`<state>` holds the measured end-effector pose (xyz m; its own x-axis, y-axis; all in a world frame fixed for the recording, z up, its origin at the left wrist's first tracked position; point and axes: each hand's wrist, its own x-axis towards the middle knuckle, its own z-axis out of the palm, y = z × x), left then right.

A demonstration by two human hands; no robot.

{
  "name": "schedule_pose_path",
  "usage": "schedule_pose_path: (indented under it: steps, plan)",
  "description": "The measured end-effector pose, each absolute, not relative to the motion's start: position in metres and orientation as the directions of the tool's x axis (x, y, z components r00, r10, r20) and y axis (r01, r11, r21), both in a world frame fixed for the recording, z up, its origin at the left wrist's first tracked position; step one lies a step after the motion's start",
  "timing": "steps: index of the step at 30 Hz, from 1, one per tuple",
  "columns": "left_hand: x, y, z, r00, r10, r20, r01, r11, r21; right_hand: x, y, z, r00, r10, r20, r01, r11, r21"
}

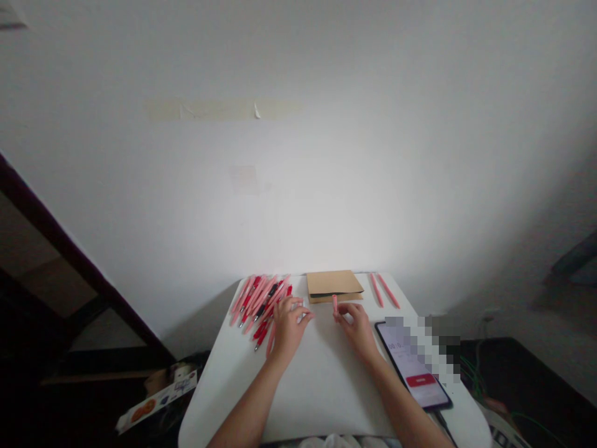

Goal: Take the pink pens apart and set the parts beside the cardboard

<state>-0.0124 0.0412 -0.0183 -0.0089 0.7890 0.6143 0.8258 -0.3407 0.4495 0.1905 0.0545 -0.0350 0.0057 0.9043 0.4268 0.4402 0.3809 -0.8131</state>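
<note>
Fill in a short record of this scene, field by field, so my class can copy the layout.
Surface: white table against a pale wall
Left hand: beside the pen pile, fingers curled; whether it holds anything is unclear
Right hand: pinching a slim pink thing, perhaps a pen, partly hidden by fingers
Pile colours: pink, red, some dark
Back middle: brown cardboard
Back right: two pink pens, lying apart
Right side: phone, screen lit
</note>
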Motion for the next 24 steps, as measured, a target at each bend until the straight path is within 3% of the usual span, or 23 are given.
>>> schedule_pose_path:
  steps: [6, 17, 24]
  plan:
    - [-0.0126, 0.0412, -0.0188, -0.018, 0.786, 0.617, 0.808, -0.353, 0.472, 0.1895, 0.0531, -0.0355, -0.035, 0.910, 0.413, 0.527, 0.368, -0.766]
    - [-0.0119, 0.0406, -0.0173, -0.023, 0.799, 0.601, 0.812, -0.336, 0.477, 0.1919, 0.0562, -0.0362, 0.021, 0.900, 0.435, 0.481, 0.372, -0.794]
    - [-0.0118, 0.0407, -0.0180, -0.029, 0.804, 0.595, 0.812, -0.328, 0.483, 0.1893, 0.0528, -0.0348, -0.036, 0.880, 0.473, 0.565, 0.408, -0.717]
